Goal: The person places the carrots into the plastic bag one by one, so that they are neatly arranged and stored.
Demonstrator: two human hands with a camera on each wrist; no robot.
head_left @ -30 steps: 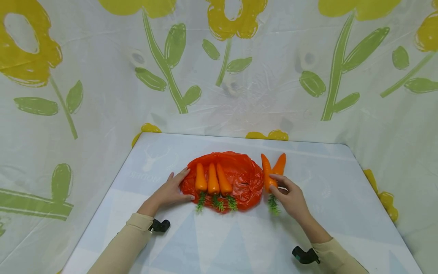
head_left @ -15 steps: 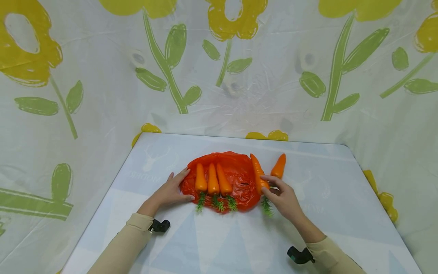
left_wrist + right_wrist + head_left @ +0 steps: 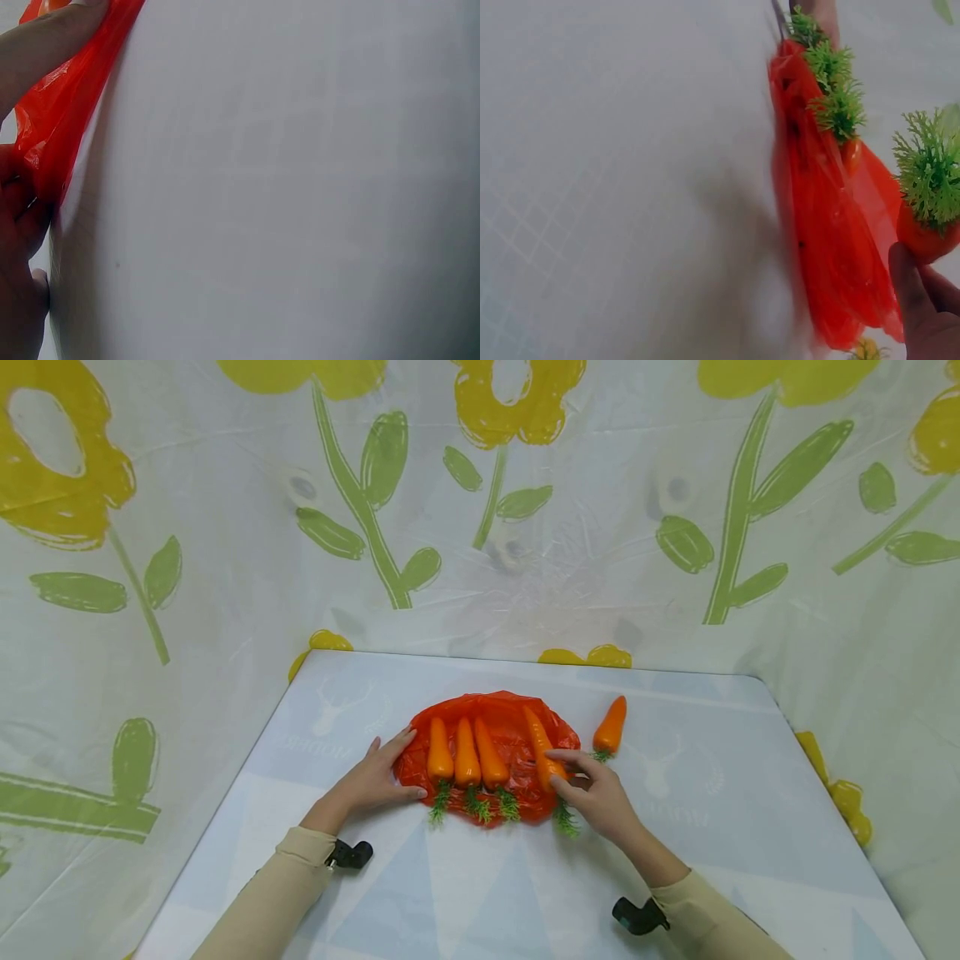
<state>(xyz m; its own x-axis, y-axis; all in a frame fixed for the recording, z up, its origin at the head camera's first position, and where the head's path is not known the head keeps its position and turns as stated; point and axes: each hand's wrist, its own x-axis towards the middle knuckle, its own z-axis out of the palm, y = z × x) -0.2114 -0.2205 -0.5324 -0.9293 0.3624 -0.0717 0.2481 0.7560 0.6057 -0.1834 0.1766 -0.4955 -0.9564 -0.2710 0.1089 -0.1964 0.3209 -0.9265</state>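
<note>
A red plastic bag [image 3: 480,703] lies spread on the table, with three orange toy carrots [image 3: 467,758] side by side on its left half, green tops toward me. My left hand [image 3: 378,774] holds the bag's left edge; in the left wrist view its thumb lies over the red plastic [image 3: 67,105] and the fingers sit at the rim. Between thumb and fingers, my right hand [image 3: 600,797] pinches another carrot [image 3: 538,735] over the bag's right side. In the right wrist view that carrot's leafy top [image 3: 930,176] shows above the thumb.
One more carrot [image 3: 611,725] lies on the table to the right of the bag, behind my right hand. The pale table [image 3: 495,893] meets a flower-printed curtain [image 3: 585,527] at the back and sides.
The right hand has carried its carrot leftward, from beside the bag to over its right part. The loose carrot behind is now uncovered. My left hand stays put.
</note>
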